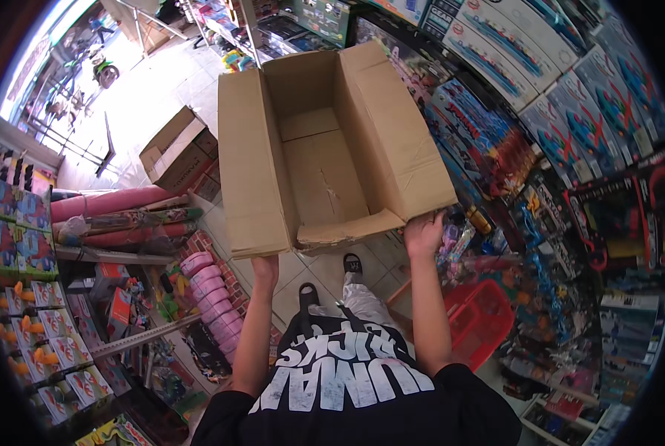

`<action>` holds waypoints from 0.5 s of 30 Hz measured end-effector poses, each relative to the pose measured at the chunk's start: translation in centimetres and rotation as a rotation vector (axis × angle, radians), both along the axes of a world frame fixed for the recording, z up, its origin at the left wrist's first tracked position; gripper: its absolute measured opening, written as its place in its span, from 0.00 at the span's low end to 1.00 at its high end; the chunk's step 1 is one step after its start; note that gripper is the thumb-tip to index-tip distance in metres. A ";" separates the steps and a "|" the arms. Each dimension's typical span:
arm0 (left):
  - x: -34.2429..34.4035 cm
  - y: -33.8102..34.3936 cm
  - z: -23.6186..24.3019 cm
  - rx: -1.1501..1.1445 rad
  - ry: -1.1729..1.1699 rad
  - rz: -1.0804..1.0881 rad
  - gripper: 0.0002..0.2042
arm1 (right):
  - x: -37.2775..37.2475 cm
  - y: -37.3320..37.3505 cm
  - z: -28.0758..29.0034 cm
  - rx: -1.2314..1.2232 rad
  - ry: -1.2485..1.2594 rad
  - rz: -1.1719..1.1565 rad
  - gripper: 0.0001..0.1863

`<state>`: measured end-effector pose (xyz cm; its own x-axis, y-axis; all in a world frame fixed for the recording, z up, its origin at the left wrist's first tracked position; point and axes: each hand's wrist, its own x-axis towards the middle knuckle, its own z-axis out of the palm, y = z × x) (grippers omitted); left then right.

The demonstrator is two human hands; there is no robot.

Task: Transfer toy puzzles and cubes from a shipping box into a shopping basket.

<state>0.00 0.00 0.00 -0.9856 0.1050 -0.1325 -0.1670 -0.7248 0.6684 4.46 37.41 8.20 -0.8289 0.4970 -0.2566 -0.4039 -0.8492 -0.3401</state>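
Observation:
A large brown cardboard box (325,160) is held up in front of me, its top flaps spread and its inside bare apart from a torn strip on the bottom. My left hand (265,269) grips it from beneath at the near left corner, with most of its fingers hidden under the left flap. At the near right corner, my right hand (425,235) is closed on the box's edge below the right flap; the fingertips there are partly out of sight.
Shelves of boxed toys (488,134) line the right side, and a toy rack (35,327) stands at left. A smaller open carton (178,152) sits on the tiled floor beyond pink rolls (113,202). By my right arm is a red basket (488,316).

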 end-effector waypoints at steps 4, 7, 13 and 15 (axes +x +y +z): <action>-3.2 3.8 7.1 -0.486 -0.008 -0.114 0.36 | -3.0 2.0 0.5 0.698 -0.113 0.305 0.26; -2.7 8.1 10.1 -0.946 0.082 -0.136 0.33 | -4.8 2.5 1.2 1.170 -0.272 0.494 0.28; -3.2 9.8 9.4 -1.288 0.010 0.063 0.26 | -8.6 2.9 -0.9 1.222 -0.301 0.592 0.38; -3.3 10.2 10.2 -1.328 -0.077 0.023 0.25 | -9.0 2.6 -0.9 1.021 -0.271 0.746 0.35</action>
